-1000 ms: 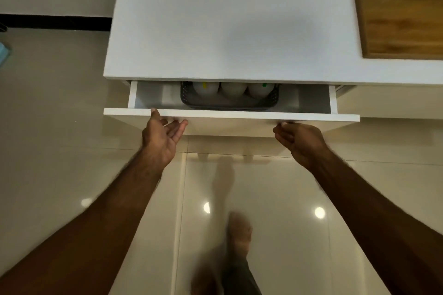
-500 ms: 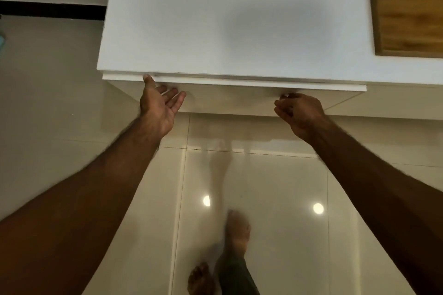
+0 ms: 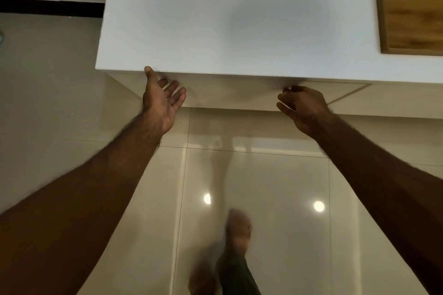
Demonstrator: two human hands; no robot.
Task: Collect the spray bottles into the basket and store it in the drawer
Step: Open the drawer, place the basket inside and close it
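Head view, drawer closed flush under white worktop, basket and bottles out of sight, left hand open against drawer front, right hand loosely curled, grasping nothing, wooden board at right.

A white countertop is filling the upper view, with a wooden board lying at its right edge. Glossy cream floor tiles are reflecting two ceiling lights, and a black strip is running along the wall base.
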